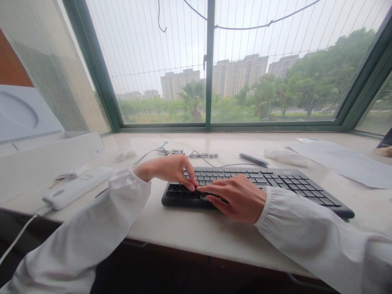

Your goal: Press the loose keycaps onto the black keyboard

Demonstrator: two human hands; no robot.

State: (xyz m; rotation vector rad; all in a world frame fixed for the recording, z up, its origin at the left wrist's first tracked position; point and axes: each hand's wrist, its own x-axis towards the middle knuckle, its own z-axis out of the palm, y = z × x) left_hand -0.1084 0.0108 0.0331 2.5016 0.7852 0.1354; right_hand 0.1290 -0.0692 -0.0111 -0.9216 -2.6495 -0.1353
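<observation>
Where left hand (pixel 174 168) and right hand (pixel 239 198) converge, I log one black keyboard (pixel 271 179): presumably stiff, light, best held by its ends; fingers bent, grip I cannot tell.

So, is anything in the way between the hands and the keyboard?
Nothing I can see. The left hand and right hand are both right at the keyboard, toward its left end. The dark strip lies behind it, out of the way. Whether something tiny sits between the fingertips, I can't tell.
</observation>
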